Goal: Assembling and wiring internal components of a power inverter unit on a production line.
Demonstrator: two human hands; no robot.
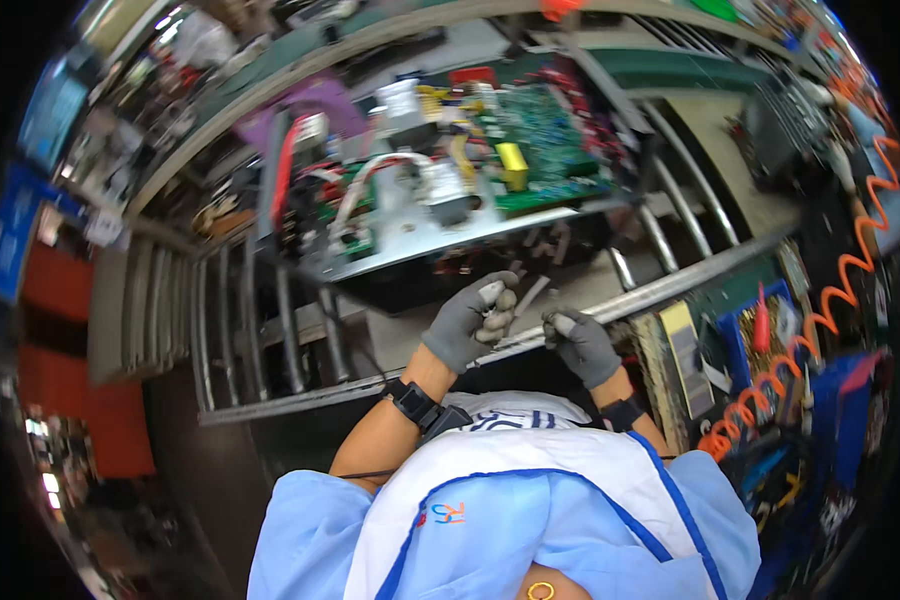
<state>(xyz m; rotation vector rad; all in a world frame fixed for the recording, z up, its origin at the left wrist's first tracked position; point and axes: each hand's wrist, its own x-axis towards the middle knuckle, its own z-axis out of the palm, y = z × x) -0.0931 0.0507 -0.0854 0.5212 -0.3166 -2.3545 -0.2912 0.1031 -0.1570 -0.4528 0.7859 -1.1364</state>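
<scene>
My left hand [467,322], in a grey glove, is in front of the electronics unit's near side, its fingers curled around something small that I cannot make out. To its right my right hand [582,345], gloved alike, has thumb and fingers pinched together; what lies between them, if anything, is hidden. A thin pale strip [532,296] shows between the two hands, and I cannot tell which hand, if either, it touches. Beyond them the electronics unit [407,226] lies open, with green circuit boards [545,125], a yellow block-shaped part [512,166] and white wires.
The unit rests on a metal roller conveyor [295,345] with a rail along its near edge. At right are a blue bin [735,345] of small parts, a red-handled tool [762,322] and a coiled orange hose [823,318]. Another person's arm [840,150] reaches toward a dark unit [785,125].
</scene>
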